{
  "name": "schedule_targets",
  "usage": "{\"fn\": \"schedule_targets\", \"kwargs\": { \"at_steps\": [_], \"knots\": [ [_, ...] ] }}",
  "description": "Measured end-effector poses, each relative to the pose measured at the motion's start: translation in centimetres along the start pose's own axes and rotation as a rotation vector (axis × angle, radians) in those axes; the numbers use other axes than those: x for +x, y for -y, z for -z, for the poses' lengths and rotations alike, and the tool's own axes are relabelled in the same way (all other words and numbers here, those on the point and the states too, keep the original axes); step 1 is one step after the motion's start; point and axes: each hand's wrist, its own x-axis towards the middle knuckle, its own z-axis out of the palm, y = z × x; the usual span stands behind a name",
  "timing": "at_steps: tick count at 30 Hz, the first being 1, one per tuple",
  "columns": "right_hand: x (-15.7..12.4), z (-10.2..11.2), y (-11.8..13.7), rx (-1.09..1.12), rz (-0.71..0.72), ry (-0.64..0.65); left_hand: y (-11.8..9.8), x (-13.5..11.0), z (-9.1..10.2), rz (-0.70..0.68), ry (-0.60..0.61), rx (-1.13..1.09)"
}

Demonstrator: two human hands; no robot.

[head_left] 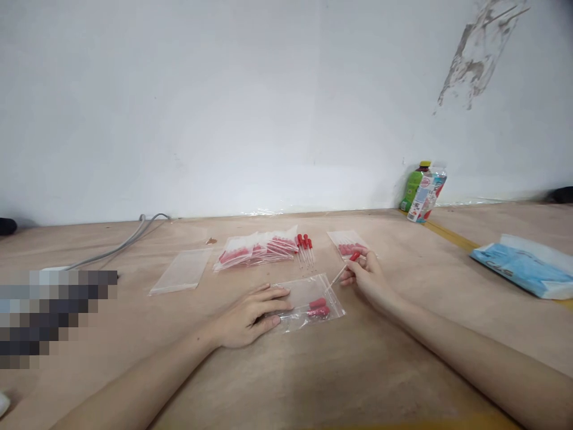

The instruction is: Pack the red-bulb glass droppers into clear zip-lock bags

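A clear zip bag (298, 292) lies flat on the table with red-bulbed droppers (318, 303) inside, their bulbs toward its right end. My left hand (250, 313) rests on the bag's left part, fingers spread and pressing it down. Between the fingertips of my right hand (362, 275) is a single dropper (354, 256), red bulb up. Its thin clear tube slants down to the left, the tip close to the bag's right end; whether it has entered the bag I cannot tell. Loose droppers (305, 245) lie together farther back.
Several filled bags (255, 249) overlap behind my left hand, and another filled bag (347, 239) sits behind my right. Unfilled bags (181, 272) lie at left, near a grey cable (116, 248). Two bottles (421, 191) stand by the wall; a blue tissue pack (519, 269) is at right.
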Motion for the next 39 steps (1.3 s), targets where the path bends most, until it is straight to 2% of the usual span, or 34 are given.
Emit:
{"fn": "schedule_targets", "kwargs": {
  "at_steps": [3,8,11,15,18,21,23,26,29,32,35,39],
  "knots": [
    [-0.9,-0.6,0.3,0.097,-0.021,0.004,-0.1,0.0,0.0,0.008,0.007,0.008],
    [-1.8,-0.6,0.6,0.093,-0.065,0.105,-0.4,0.0,0.1,0.01,0.0,0.01],
    [-2.1,-0.5,0.6,0.11,-0.064,0.102,-0.5,0.0,0.2,0.016,-0.004,0.004],
    [-1.9,-0.1,0.7,0.18,-0.18,0.117,-0.4,-0.1,0.1,0.028,0.001,-0.003],
    [-1.5,0.6,0.6,0.095,-0.219,0.292,-0.4,-0.1,0.0,0.036,-0.005,-0.004],
    [-1.2,1.1,0.6,-0.157,-0.168,0.498,-0.4,-0.1,0.0,0.03,-0.005,0.002],
    [-1.3,0.9,0.9,-0.271,-0.103,0.566,-0.4,-0.1,0.0,0.018,-0.006,0.0],
    [-1.7,0.0,1.3,-0.287,-0.003,0.621,-0.4,-0.1,-0.1,0.013,-0.021,-0.002],
    [-2.1,-0.7,1.3,-0.247,0.014,0.623,-0.4,0.0,-0.1,0.016,-0.028,0.006],
    [-2.2,-0.6,1.3,-0.214,-0.062,0.637,-0.3,0.0,-0.1,0.008,-0.02,0.018],
    [-1.6,-0.1,1.7,-0.29,-0.148,0.659,-0.2,0.1,-0.1,0.006,-0.005,0.026],
    [0.6,-0.5,2.3,-0.447,-0.075,0.443,-0.1,0.1,-0.1,0.001,0.015,0.039]
  ]
}}
